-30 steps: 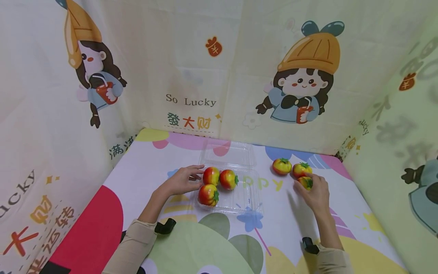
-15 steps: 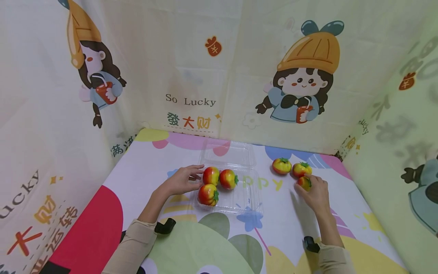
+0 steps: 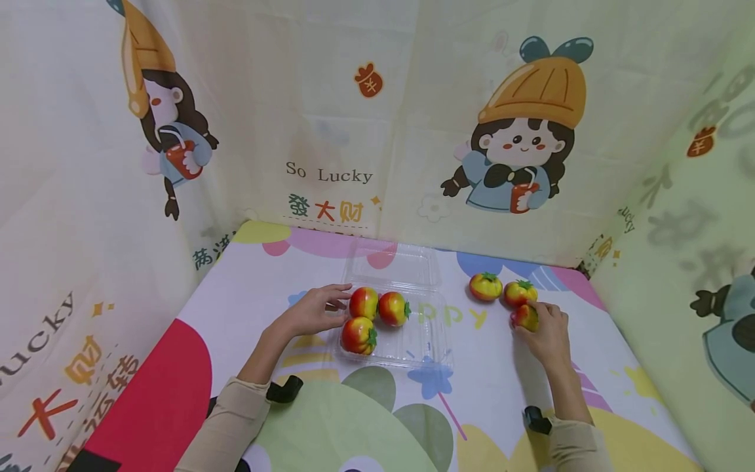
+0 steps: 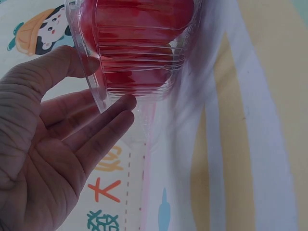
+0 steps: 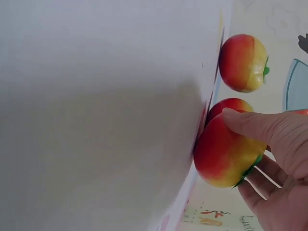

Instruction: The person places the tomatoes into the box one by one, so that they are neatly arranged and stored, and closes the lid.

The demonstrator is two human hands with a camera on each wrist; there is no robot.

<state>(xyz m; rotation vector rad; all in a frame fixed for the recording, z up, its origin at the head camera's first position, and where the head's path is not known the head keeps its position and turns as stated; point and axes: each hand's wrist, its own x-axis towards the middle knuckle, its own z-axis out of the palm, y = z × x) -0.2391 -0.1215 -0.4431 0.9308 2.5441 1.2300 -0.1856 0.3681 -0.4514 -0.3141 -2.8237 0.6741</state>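
Three cream cloth walls [image 3: 413, 131] around a table [image 3: 253, 288] in the head view, printed with orange-hatted figures, red pouches and "So Lucky". On the white tabletop, a red patch [image 3: 159, 387] at left, a green shape [image 3: 318, 426] nearest, a blue star [image 3: 432, 377] right of it. Near the middle, a clear box [image 3: 413, 341] with three red-and-yellow fruits [image 3: 359, 336] inside, its lid [image 3: 407, 265] laid back toward the far wall. Left hand [image 3: 315, 311] beside the box, fingers loosely extended; right hand [image 3: 545, 331] gripping a held fruit [image 3: 523, 318], near two loose fruits [image 3: 485, 287].

From the left wrist, thumb and fingertips at the box's edge, yellow-tan stripes [image 4: 231, 120] across the cloth.

From the right wrist, held fruit pinched under the thumb, broad grey shadow [image 5: 101, 159] over white tabletop, printed wall alongside.
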